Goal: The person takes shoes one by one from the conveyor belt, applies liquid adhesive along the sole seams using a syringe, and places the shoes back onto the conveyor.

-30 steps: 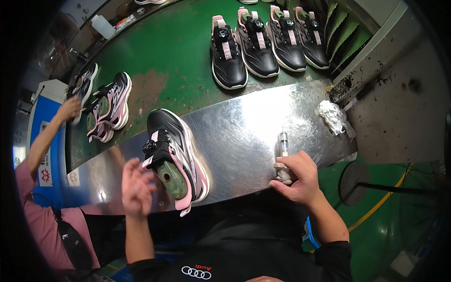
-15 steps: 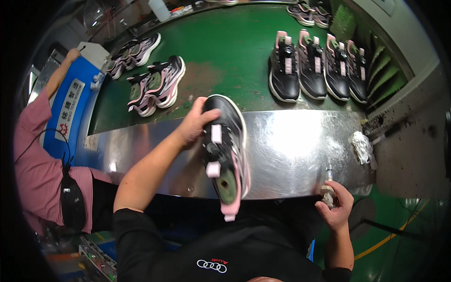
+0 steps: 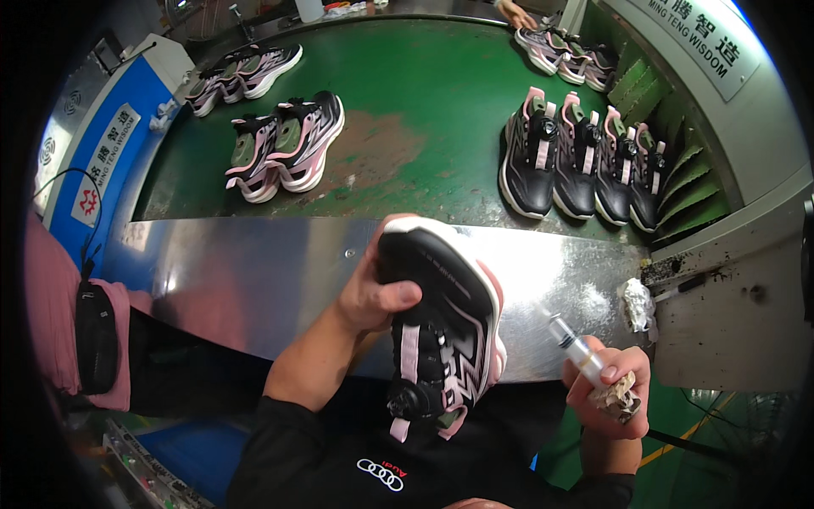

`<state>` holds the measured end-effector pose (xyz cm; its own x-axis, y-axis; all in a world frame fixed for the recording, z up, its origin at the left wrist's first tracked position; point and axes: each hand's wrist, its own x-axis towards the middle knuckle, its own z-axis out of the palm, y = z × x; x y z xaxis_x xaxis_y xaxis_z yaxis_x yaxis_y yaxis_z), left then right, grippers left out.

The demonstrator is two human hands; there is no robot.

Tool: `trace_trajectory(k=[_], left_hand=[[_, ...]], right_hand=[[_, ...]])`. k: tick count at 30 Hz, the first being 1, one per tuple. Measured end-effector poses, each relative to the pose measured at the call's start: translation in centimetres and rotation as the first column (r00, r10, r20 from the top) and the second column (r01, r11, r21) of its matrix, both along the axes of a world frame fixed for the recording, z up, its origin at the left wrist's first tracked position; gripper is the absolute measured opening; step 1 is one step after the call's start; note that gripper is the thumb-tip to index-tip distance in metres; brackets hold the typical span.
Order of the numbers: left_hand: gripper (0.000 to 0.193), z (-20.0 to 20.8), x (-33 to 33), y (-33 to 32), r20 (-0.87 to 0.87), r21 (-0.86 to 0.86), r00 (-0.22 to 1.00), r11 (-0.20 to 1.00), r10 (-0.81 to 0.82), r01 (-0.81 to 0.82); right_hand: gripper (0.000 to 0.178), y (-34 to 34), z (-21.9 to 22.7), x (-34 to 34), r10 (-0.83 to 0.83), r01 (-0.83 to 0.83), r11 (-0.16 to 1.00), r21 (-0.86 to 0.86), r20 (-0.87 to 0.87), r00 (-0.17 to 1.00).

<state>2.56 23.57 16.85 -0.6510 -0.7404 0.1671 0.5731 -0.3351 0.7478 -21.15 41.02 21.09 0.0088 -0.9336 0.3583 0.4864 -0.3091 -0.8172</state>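
My left hand point(image 3: 363, 293) is wrapped round the toe end of a black and pink sneaker point(image 3: 454, 327), thumb across the upper. The sneaker is rolled so that its outer side and white sole edge show, with its heel toward me. Over at the right, my right hand point(image 3: 632, 365) grips a clear syringe point(image 3: 575, 346), its thin tip pointing up and left toward the shoe but apart from it. A crumpled tan wad point(image 3: 619, 399) sits at the syringe's lower end, in the same hand.
A steel ledge point(image 3: 254, 254) borders the green belt point(image 3: 407, 85). Several sneakers point(image 3: 530, 170) stand in a row at right; a pair point(image 3: 292, 153) and more shoes point(image 3: 271, 68) stand left. A white crumpled wad point(image 3: 634, 304) lies near the machine wall. Another person's hand point(image 3: 515, 14) is at far right.
My left hand has rolled the sneaker, showing its side, and it appears larger. My right hand has raised the syringe and tilted it leftward. The co-worker's arm at left has gone from view.
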Motion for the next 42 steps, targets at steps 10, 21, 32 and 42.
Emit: trace_trajectory(k=[10,21,32,42], left_hand=[[0.068,-0.7,0.7,0.4,-0.038,-0.172,0.992,0.978,-0.123,0.115],[0.071,0.0,0.3,0.9,-0.058,-0.311,0.996,0.949,-0.065,0.044],[0.07,0.2,0.6,1.3,-0.044,-0.192,0.998,0.981,-0.036,0.027],[0.071,-0.6,1.0,0.4,-0.025,-0.1,0.998,0.993,-0.062,0.059]], right_hand=[[0.062,-3.3,3.3,3.1,0.205,-0.204,0.979,-0.019,0.062,0.977],[0.059,-3.9,3.9,3.6,0.179,-0.18,0.982,0.055,0.015,0.984],[0.063,-4.0,4.2,3.6,0.175,-0.173,0.98,0.096,-0.015,0.984],[0.062,-2.6,2.2,2.8,0.105,-0.103,0.992,0.072,-0.021,0.994]])
